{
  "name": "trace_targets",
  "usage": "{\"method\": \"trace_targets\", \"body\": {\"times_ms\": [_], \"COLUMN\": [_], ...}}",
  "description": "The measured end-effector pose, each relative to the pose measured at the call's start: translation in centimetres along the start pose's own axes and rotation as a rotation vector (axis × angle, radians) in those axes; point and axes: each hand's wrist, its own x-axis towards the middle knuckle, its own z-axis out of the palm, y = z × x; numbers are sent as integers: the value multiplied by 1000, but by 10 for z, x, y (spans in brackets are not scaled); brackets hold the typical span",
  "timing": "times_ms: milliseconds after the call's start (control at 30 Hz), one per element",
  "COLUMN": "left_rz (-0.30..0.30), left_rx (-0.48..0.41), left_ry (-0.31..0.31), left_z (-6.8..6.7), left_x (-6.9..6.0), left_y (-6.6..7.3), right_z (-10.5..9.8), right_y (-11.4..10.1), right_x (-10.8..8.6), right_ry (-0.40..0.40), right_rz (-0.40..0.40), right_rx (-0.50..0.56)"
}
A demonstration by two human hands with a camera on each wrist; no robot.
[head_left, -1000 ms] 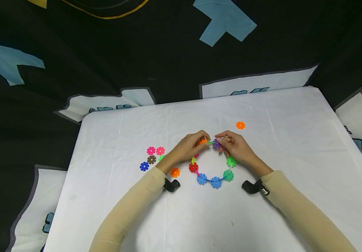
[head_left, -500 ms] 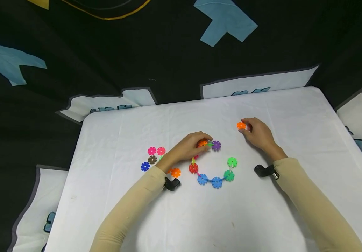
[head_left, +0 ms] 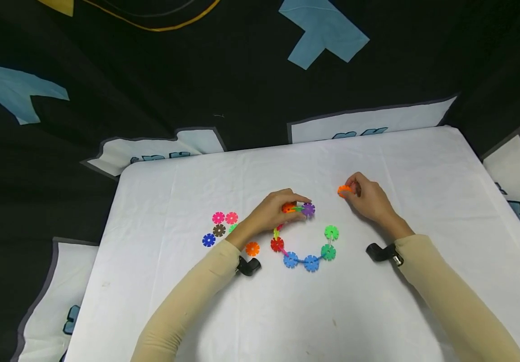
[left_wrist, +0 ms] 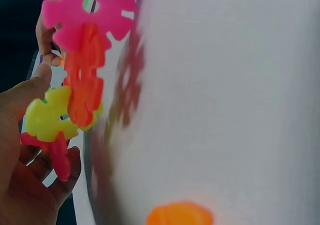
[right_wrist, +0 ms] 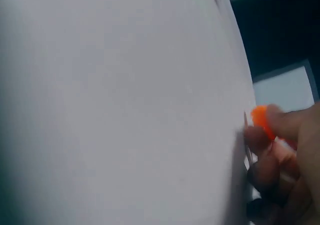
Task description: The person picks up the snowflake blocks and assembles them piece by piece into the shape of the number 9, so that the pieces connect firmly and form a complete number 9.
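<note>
An open ring of linked flower-shaped discs lies on the white table, its lower part formed by blue discs, green discs and a red disc. My left hand grips the upper left of this chain, fingers around an orange disc and fingertips at the purple end disc. In the left wrist view a yellow disc and a pink disc belong to the chain beside the hand. My right hand pinches a separate orange disc, also visible in the right wrist view.
Left of the chain lie loose discs: pink ones, a brown one, a dark blue one, a partly hidden green one and an orange one. Dark cloth hangs behind the table.
My right hand has left the purple disc, moved up and right, and taken hold of the orange disc, which is now slightly nearer. My left hand has stayed on the chain.
</note>
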Motion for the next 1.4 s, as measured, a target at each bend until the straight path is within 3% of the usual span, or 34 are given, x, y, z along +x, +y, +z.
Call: {"method": "trace_targets", "body": {"times_ms": [133, 267, 533, 867, 1200, 1400], "left_rz": [-9, -19, -7, -52, 19, 15], "left_rx": [-2, 6, 5, 20, -6, -47], "left_ry": [12, 15, 16, 21, 51, 66], "left_z": [-1, -4, -4, -4, -3, 1], "left_x": [-1, -1, 0, -1, -1, -2], "left_y": [-1, -3, -5, -4, -3, -6], "right_z": [6, 13, 24, 30, 41, 45], "right_y": [-14, -31, -47, -55, -53, -51], "right_x": [-12, -22, -29, -30, -31, -32], "right_ry": [-62, -105, -78, -51, 20, 40], "right_rz": [-136, -222, -251, -251, -342, -365], "right_rx": [144, 236, 203, 167, 130, 170]}}
